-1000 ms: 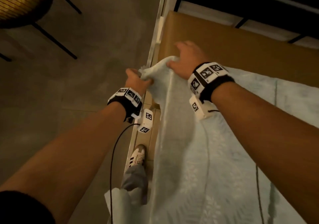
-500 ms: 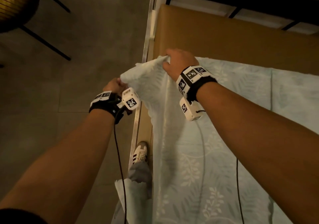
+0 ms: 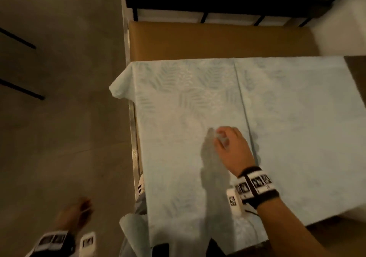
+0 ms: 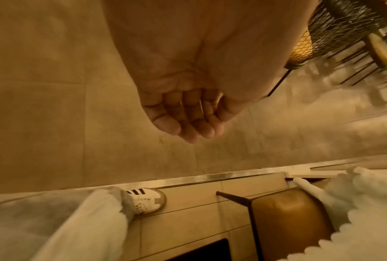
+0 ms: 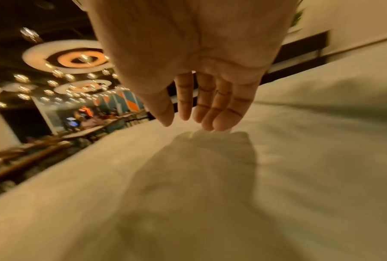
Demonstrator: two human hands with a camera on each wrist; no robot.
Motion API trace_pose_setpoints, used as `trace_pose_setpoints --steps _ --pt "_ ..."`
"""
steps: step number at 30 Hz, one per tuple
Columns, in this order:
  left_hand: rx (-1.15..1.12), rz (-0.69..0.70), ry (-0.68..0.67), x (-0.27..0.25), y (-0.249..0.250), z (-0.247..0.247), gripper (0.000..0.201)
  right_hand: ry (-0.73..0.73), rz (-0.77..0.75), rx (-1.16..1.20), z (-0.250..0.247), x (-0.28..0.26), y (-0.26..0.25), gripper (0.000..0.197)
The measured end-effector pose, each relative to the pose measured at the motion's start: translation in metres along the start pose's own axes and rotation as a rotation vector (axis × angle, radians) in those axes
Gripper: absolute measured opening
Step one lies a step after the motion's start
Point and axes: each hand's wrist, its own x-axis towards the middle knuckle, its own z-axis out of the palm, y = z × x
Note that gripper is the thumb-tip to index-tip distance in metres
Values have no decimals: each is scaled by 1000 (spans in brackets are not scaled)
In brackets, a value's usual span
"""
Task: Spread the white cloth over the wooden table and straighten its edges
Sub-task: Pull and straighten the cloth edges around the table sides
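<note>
Head view: white cloth (image 3: 178, 138) over wooden table (image 3: 198, 39)

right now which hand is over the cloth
The right hand, fingers open just above the white cloth; the left hand hangs empty over the floor.

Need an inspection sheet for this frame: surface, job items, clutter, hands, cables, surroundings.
Surface: wooden table, far strip bare.
Job's things: white cloth lies flat, one corner draped over the left edge.
Clutter: nothing seen.
Grippers: left hand empty, loosely curled, hanging over the floor; right hand open, just above the cloth, contact unclear.
Cables: black cable at right wrist.
Surroundings: tiled floor, shoe, black railing.
</note>
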Motion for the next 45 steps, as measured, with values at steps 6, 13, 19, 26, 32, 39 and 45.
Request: trace_pose_setpoints --steps 6,13,19,26,32,39,45 --pt "254 310 99 -82 -26 9 9 95 335 -50 -48 -104 122 45" --pt "285 888 151 -234 3 123 20 16 255 -25 -43 -145 164 31" --pt "480 939 -178 -275 2 265 24 -76 209 -15 -54 -148 174 16" --pt "771 898 -189 -319 49 411 87 -128 267 262 -81 -154 174 13" --pt "1257 954 15 -349 116 500 96 -139 260 422 -101 -154 187 9" --pt "1956 1175 230 -377 166 537 43 -126 253 648 -130 -135 230 8" --pt "1695 1145 460 -411 171 601 61 -204 153 713 -191 -85 307 14"
